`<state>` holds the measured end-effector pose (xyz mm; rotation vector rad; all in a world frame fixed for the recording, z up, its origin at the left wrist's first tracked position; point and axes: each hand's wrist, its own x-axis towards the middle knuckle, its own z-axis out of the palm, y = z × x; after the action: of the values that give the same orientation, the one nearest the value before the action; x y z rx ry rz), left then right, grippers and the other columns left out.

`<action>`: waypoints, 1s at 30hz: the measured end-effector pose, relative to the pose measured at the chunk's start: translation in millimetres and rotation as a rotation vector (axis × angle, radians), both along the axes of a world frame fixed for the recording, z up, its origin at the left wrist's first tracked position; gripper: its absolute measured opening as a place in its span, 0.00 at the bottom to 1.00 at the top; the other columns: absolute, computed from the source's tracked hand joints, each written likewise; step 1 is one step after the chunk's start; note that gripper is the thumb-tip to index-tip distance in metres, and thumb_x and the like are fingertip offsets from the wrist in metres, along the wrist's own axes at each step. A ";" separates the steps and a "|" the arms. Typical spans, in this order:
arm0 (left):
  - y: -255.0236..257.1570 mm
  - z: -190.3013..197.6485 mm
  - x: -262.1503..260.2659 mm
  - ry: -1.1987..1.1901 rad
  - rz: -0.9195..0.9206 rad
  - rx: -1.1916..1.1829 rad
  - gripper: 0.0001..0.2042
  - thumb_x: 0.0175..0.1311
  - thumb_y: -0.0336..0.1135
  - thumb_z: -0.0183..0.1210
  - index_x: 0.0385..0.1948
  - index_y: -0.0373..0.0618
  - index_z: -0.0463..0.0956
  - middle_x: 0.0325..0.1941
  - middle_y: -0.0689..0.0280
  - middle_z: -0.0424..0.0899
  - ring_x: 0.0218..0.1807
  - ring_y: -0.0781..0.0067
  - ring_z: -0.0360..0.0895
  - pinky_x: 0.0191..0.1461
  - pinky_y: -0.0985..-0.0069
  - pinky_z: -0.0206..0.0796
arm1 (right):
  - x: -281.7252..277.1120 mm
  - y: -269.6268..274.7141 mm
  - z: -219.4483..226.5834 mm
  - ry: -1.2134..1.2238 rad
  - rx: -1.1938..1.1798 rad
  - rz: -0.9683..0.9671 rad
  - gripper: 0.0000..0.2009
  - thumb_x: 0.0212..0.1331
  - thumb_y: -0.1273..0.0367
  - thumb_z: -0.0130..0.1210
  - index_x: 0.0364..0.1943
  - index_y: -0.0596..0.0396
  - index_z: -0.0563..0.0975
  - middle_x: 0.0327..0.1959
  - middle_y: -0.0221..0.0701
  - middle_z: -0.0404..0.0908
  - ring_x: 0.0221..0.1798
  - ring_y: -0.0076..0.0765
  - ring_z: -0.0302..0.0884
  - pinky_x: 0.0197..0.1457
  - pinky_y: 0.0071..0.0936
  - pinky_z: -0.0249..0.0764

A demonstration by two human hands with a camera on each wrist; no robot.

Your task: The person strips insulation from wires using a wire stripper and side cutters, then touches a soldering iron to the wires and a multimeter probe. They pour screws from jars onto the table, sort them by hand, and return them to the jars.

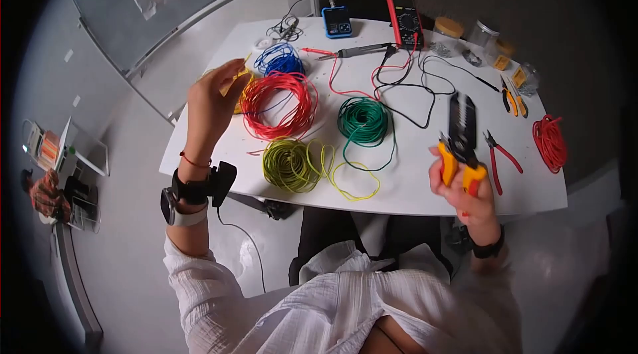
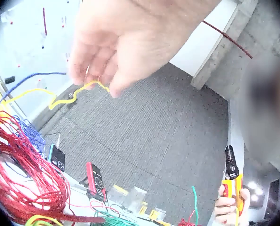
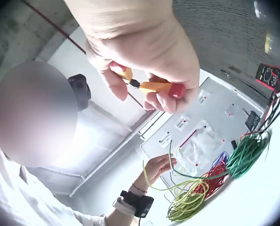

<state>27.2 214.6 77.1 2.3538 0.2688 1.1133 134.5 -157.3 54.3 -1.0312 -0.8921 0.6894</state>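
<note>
My left hand (image 1: 211, 103) is raised over the table's left side, pinching the end of a yellow wire (image 2: 67, 101) between thumb and fingers. This wire runs back to a yellow coil (image 1: 246, 91), partly hidden behind a red wire coil (image 1: 256, 121). Over the right side of the table, my right hand (image 1: 473, 196) holds wire strippers (image 1: 449, 167) by their yellow-and-red handles, black head pointing away from me. In the right wrist view, the fingers wrap those handles (image 3: 152, 88). Red-handled cutters (image 1: 494, 160) lie on the table just right of this hand.
Blue (image 1: 280, 60), green (image 1: 362, 123) and yellow-green (image 1: 289, 167) wire coils lie on the white table (image 1: 412, 194). Farther back are a multimeter (image 1: 407, 18) with leads, a small blue-framed device (image 1: 337, 23) and jars (image 1: 484, 32). Pliers (image 1: 509, 100) and a small red coil (image 1: 549, 145) lie right.
</note>
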 end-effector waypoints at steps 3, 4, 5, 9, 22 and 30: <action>-13.8 4.0 3.7 0.075 0.038 -0.030 0.10 0.56 0.32 0.57 0.36 0.36 0.77 0.30 0.58 0.81 0.33 0.72 0.79 0.36 0.81 0.68 | 9.2 12.4 14.0 -0.109 -0.143 -0.135 0.24 0.47 0.77 0.51 0.54 0.65 0.64 0.33 0.29 0.69 0.33 0.19 0.64 0.38 0.16 0.62; -19.3 5.1 1.9 0.122 0.061 -0.050 0.10 0.57 0.32 0.56 0.35 0.36 0.77 0.28 0.59 0.81 0.31 0.72 0.79 0.36 0.81 0.68 | 13.4 17.8 14.3 -0.132 -0.167 -0.138 0.24 0.48 0.77 0.51 0.54 0.65 0.65 0.32 0.28 0.68 0.33 0.19 0.64 0.38 0.15 0.62; -26.1 6.1 0.4 0.119 0.059 -0.050 0.10 0.57 0.32 0.56 0.35 0.36 0.77 0.28 0.59 0.81 0.31 0.72 0.79 0.36 0.81 0.68 | 17.5 24.6 13.9 -0.154 -0.192 -0.140 0.24 0.49 0.77 0.52 0.54 0.65 0.65 0.31 0.27 0.68 0.33 0.18 0.64 0.38 0.15 0.62; -35.5 2.7 -6.9 0.121 -0.029 -0.011 0.10 0.59 0.30 0.53 0.37 0.33 0.76 0.30 0.60 0.81 0.31 0.76 0.76 0.36 0.82 0.66 | 34.5 65.4 12.5 -0.195 -0.235 -0.124 0.22 0.49 0.75 0.54 0.51 0.63 0.67 0.27 0.23 0.67 0.30 0.14 0.63 0.35 0.12 0.62; -18.3 -12.2 9.5 -0.003 -0.197 -0.633 0.08 0.58 0.28 0.56 0.34 0.32 0.77 0.29 0.62 0.82 0.32 0.80 0.78 0.37 0.85 0.68 | 62.9 185.6 2.8 -0.828 -0.312 -0.198 0.29 0.44 0.70 0.59 0.54 0.66 0.64 0.46 0.41 0.74 0.48 0.31 0.73 0.53 0.24 0.67; -17.8 -23.4 13.5 -0.061 -0.348 -0.785 0.08 0.56 0.25 0.56 0.37 0.32 0.76 0.30 0.62 0.81 0.33 0.77 0.78 0.39 0.82 0.70 | 59.2 194.4 -9.4 -0.988 -0.277 -0.244 0.30 0.43 0.65 0.60 0.54 0.61 0.66 0.40 0.40 0.74 0.36 0.36 0.73 0.41 0.28 0.71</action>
<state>40.7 196.9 53.7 1.5874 0.2105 0.7255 193.7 37.1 45.0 -1.7470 -1.4966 0.0472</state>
